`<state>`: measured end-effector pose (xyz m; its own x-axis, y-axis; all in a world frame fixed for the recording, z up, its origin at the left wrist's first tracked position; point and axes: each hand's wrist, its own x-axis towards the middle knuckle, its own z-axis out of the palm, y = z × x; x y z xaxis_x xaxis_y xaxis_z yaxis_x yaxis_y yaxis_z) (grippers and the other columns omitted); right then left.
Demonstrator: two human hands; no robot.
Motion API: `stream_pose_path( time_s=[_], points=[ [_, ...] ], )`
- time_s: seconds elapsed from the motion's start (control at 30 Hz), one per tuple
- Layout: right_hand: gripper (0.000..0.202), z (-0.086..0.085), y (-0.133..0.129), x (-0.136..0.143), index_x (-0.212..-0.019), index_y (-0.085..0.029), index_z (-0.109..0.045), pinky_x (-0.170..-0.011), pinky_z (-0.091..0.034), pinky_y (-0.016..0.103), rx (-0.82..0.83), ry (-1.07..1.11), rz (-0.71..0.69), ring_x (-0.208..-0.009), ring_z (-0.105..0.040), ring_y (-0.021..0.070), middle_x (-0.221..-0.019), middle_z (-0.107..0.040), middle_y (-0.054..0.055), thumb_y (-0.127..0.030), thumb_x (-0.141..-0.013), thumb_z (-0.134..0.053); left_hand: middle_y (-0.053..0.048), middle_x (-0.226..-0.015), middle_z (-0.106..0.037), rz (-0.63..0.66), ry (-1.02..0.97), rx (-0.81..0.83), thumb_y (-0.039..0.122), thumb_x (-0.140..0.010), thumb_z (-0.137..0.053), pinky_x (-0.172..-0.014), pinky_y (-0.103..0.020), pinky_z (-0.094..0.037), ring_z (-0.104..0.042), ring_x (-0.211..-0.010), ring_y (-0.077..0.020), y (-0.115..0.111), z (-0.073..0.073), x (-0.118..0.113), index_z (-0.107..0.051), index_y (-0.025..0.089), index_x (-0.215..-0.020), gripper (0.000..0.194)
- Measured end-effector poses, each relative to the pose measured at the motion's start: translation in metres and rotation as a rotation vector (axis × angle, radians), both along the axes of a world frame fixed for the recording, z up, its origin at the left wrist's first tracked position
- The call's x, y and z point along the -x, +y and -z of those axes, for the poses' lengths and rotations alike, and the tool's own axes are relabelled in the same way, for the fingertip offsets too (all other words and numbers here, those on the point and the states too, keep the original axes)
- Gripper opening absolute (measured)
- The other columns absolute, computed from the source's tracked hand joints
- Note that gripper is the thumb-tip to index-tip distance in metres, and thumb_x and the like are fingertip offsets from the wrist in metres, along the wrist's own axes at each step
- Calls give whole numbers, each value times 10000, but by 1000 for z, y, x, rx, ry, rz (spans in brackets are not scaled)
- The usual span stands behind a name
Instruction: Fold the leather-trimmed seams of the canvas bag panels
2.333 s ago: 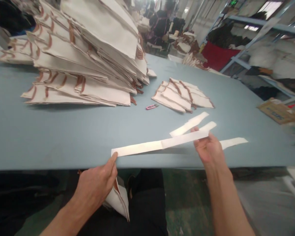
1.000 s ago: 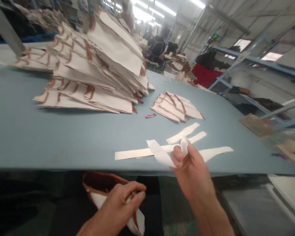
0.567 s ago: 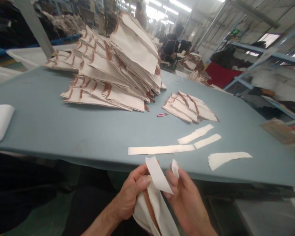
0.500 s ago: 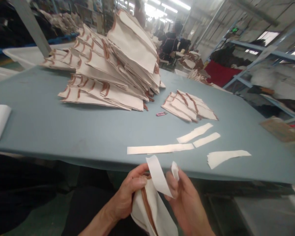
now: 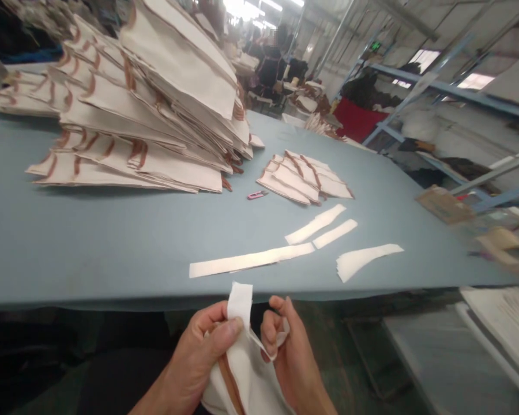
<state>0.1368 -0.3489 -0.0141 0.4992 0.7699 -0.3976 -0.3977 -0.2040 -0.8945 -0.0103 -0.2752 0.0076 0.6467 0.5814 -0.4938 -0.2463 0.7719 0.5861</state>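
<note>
My left hand (image 5: 203, 351) pinches a cream fabric piece (image 5: 253, 374) with a brown edging, together with the upper part of a white strip (image 5: 240, 301) whose end stands up above the thumb. The strip runs down to the right into my right hand (image 5: 288, 346), whose curled fingers hold its other end. Both hands are just below the table's front edge. Beyond them, a long cream strip (image 5: 251, 261) lies on the blue-green table (image 5: 125, 242), with shorter strips (image 5: 335, 233) beside it and a fanned bundle of strips (image 5: 365, 259) to the right.
Large stacks of cream pieces with brown edging (image 5: 147, 115) stand at the back left. Pink thread snips (image 5: 256, 195) lie beside a smaller fanned pile (image 5: 305, 177). A cardboard box (image 5: 444, 203) and shelves (image 5: 450, 86) are at the right. A person (image 5: 269, 66) is in the background.
The white strip has moved onto the fabric, and my left thumb now presses on it. My right hand has drawn its fingers in around the strip's other end. The view has shifted right.
</note>
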Motion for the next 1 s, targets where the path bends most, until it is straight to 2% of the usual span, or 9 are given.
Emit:
stream_pose_path(
  time_s=[0.07,0.13,0.2,0.23,0.3,0.43,0.57,0.73,1.0],
  points=[
    [527,2,-4,-16,-978,-211,-623,-485,-431,267,62,-314,-27,-501,-568,169,-612,-641,-7,-704,-986,-438,-27,-640,-714,22,81,-51,573,-649,-924,-555,-195,-507,-638,-550,-138,-1,-3,1,-740,135,-851,517],
    [433,-3,-4,-42,-990,-206,-656,-682,-529,321,123,-911,-46,-773,-714,230,-853,-764,78,-579,-1037,-441,-24,-671,-706,25,150,-97,602,-654,-905,-565,-196,-489,-629,-582,-144,-2,-4,2,-729,135,-834,530],
    [384,-12,2,-75,-1139,-181,-660,-863,-535,386,131,-1497,-113,-987,-718,270,-1075,-773,133,-444,-1071,-388,-9,-675,-679,33,221,-145,643,-676,-861,-575,-202,-472,-607,-598,-148,-2,-3,1,-706,144,-811,540],
    [376,-17,9,-91,-1187,-162,-653,-954,-509,420,117,-1577,-143,-1089,-688,289,-1169,-750,155,-410,-1064,-399,2,-663,-656,38,266,-186,658,-699,-831,-573,-203,-459,-587,-595,-146,-2,-2,0,-692,150,-799,536],
    [358,-23,29,-124,-1213,-155,-654,-1078,-434,464,114,-1659,-191,-1221,-616,312,-1251,-718,163,-387,-1044,-441,23,-642,-606,37,381,-338,650,-761,-764,-565,-202,-422,-536,-586,-136,2,1,-3,-664,160,-766,499],
    [230,-20,75,-177,-1070,-159,-702,-1065,-439,479,218,-1766,-270,-1117,-642,289,-1091,-739,139,-233,-1035,-487,34,-645,-559,14,642,-799,547,-870,-614,-599,-218,-408,-530,-637,-159,27,12,-11,-620,186,-709,396],
    [234,-8,101,-208,-1161,-161,-682,-995,-533,490,306,-1817,-347,-1108,-661,251,-1199,-691,86,-342,-1016,-648,28,-621,-550,115,927,-1075,519,-920,-433,-618,-247,-412,-582,-641,-189,63,22,-16,-515,224,-684,386],
    [299,4,108,-222,-1258,-167,-652,-950,-578,473,287,-1783,-409,-1103,-675,249,-1275,-666,96,-344,-1016,-657,-24,-729,-675,320,1100,-1138,435,-957,-370,-676,-288,-396,-671,-768,-248,84,17,-23,-540,238,-746,335],
    [245,3,106,-222,-1164,-158,-679,-973,-548,479,140,-1608,-268,-1066,-680,239,-1172,-701,80,-351,-1017,-647,-76,-707,-679,348,1168,-1152,361,-934,-430,-618,-314,-238,-650,-712,-307,76,16,-32,-573,237,-754,262]
  ],
)
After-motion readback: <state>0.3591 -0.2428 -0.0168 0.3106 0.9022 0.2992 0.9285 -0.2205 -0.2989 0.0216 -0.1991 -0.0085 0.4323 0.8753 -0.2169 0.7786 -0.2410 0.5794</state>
